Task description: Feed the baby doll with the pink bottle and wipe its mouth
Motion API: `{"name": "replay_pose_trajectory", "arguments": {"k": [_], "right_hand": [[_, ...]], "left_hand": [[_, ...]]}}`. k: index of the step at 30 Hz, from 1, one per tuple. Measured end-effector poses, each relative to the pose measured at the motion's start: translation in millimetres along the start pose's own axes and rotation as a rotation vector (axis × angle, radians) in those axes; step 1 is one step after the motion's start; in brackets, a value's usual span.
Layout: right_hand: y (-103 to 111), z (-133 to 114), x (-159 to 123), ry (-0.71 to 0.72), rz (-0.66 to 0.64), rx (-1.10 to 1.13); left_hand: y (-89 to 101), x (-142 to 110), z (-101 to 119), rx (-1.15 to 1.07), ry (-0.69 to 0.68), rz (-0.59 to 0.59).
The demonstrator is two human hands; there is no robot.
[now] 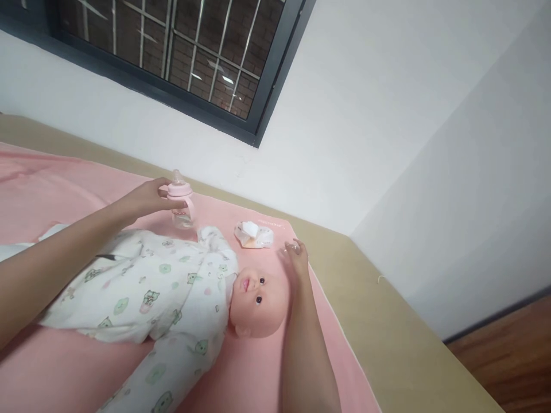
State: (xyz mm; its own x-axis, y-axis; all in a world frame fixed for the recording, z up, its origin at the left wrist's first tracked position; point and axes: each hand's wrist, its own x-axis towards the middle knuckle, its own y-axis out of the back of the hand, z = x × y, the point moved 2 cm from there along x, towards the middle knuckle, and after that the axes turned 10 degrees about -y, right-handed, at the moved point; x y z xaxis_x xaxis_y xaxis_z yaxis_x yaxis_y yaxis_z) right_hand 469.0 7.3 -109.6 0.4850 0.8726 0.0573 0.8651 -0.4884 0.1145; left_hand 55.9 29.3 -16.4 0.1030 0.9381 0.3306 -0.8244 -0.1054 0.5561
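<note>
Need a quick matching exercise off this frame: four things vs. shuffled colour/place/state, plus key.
Column 1
1. Bottle
2. Doll
3. Window frame
4. Crumpled white bundle

Column 2
A. Dark grey
B. Lying between the bottle and the right hand
C. In the left hand's grip
D. Dressed in a printed outfit

Pairs: 1-C, 2-D, 3-A, 4-B
</note>
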Motion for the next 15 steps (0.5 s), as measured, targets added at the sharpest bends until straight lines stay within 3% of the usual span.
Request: {"name": "replay_pose_trajectory", "arguments": {"k": [4,8,12,15], "right_hand": [[7,-53,-11,0.156,0.074,-0.1],[2,-111,-36,0.329,-0.006,-0.087],[-20,-159,-83,0.506,-0.232,-0.001],[-40,-179,-122,0.612,-0.379,0.046]], "left_hand": [[-2.3,-13,29,-0.127,-0.082,0.006],[-4.8,-22,52,-0.123,-0.205,-0.041],[-8.7,-31,66,-0.07,-0.374,-0.073],[-11.5,-43,79,-0.026,-0.466,-0.106]]}}
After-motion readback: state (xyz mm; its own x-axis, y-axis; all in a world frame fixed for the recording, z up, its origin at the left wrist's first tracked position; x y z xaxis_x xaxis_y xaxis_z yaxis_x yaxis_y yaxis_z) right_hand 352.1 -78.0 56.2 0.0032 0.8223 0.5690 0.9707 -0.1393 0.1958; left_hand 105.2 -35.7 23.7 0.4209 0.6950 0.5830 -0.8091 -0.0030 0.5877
